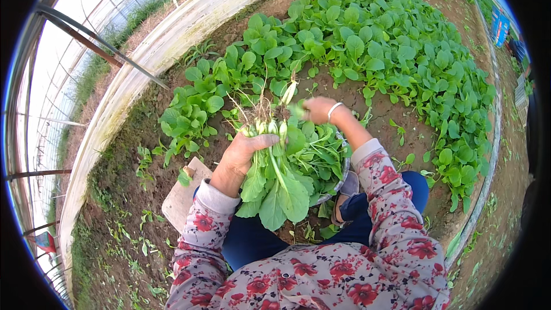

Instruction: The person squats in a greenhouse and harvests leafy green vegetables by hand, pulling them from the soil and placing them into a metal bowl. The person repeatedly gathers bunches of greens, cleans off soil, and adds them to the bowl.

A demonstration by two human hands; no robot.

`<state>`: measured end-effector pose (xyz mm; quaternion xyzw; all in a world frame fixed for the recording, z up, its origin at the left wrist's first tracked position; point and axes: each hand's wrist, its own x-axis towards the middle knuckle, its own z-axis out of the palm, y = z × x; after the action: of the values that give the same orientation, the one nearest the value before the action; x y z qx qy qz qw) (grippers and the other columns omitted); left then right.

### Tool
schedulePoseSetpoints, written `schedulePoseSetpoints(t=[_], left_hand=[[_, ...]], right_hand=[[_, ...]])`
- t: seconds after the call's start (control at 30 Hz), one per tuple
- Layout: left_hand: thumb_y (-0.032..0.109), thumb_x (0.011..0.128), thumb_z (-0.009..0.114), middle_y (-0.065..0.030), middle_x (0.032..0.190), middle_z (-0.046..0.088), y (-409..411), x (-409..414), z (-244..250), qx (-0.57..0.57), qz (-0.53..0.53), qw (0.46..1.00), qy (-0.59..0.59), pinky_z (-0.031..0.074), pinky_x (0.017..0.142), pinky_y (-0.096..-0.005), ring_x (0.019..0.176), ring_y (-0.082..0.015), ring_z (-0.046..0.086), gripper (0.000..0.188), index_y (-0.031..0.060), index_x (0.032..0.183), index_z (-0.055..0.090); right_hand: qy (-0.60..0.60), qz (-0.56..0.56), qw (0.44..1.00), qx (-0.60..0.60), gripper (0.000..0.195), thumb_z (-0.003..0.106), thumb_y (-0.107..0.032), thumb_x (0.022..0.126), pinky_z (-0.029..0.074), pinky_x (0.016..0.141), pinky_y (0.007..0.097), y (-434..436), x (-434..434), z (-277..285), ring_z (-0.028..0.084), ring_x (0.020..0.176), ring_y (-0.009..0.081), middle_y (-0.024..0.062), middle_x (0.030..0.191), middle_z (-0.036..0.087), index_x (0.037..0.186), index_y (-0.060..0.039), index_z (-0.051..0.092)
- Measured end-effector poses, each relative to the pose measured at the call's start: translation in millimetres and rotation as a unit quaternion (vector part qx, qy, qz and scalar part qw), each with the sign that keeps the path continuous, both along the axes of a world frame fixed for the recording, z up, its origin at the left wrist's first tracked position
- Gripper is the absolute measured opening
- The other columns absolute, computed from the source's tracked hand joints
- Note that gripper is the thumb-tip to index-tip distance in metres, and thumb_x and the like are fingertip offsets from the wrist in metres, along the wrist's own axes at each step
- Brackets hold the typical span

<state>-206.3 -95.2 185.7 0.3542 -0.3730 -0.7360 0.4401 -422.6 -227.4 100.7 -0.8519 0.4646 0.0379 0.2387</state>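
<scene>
My left hand (249, 150) grips a bunch of leafy green plants (280, 185) by their pale stem bases, roots up and leaves hanging down. Soil clings to the thin roots (262, 110). Just right of the roots is my right hand (320, 110), with a white band at the wrist and its fingers curled by a blurred green plant; the grip itself is unclear. One pale-stemmed plant (289, 92) stands out above the roots between the hands. Below my right hand, a round basin (345, 165) holds a heap of cut or pulled greens (323, 150), partly hidden by the bunch.
A dense bed of leafy greens (366, 43) curves ahead and to the right. A pale board (185, 193) lies by my left knee. The low greenhouse wall (142, 64) and metal poles (103, 47) border the left. A hose or pipe (497, 107) runs along the right.
</scene>
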Motion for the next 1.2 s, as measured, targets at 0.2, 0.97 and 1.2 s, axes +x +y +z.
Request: schedulePoseSetpoints(t=[0.2,0.97,1.2], left_hand=[[0.001,0.075,0.064,-0.0129,0.091,0.065,-1,8,1,-0.018,0.006,0.999,0.047,0.055,0.071,-0.0335,0.077,-0.0225,0.065,0.039,-0.0016,0.113,0.055],[-0.005,0.080,0.061,-0.0066,0.096,0.065,-6,10,14,-0.119,0.258,0.959,0.018,0.053,0.074,-0.0295,0.083,-0.0162,0.064,0.027,0.0006,0.106,0.060],[-0.005,0.081,0.061,-0.0067,0.098,0.065,-6,9,9,-0.123,0.279,0.952,0.033,0.052,0.076,-0.0288,0.085,-0.0163,0.063,0.025,0.0009,0.106,0.060]], right_hand=[[-0.492,-0.024,0.814,0.309,0.038,0.058,-0.022,0.090,0.045,0.092,0.0342,16,4,44,0.057,0.107,0.0201,0.0111,0.114,0.062,0.122,-0.0019,0.056],[-0.508,-0.073,0.853,-0.100,0.016,0.065,-0.008,0.082,0.048,0.055,0.0298,89,71,96,0.062,0.060,0.0189,0.0105,0.070,0.065,0.096,-0.0002,0.062],[-0.448,-0.054,0.805,-0.385,0.013,0.066,-0.008,0.075,0.048,0.053,0.0368,102,92,86,0.059,0.064,0.0274,0.0083,0.068,0.057,0.088,-0.0041,0.063]])
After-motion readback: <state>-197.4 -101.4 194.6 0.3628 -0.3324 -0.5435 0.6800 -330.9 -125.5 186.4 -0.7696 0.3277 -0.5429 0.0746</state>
